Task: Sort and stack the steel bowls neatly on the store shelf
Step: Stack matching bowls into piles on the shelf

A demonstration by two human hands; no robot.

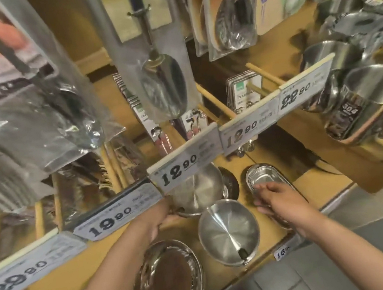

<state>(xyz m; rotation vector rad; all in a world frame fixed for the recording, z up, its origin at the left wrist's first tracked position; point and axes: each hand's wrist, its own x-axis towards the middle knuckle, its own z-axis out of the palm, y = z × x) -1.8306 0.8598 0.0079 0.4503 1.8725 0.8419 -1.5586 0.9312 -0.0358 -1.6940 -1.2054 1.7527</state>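
Before me, a tan wooden shelf carries price tags along a rail, with packaged ladles hanging from wooden pegs above. Grey floor tiles show near right; steel mugs stand far right.

Both my arms are stretched forward, forearms bare. My left hand is partly hidden up front, so I can only see the back of it and the wrist; fingers look curled round a rim, thumb side toward me. My right hand is palm down, fingers fairly straight and spread a little, fingertips pointing left, wrist bent slightly.
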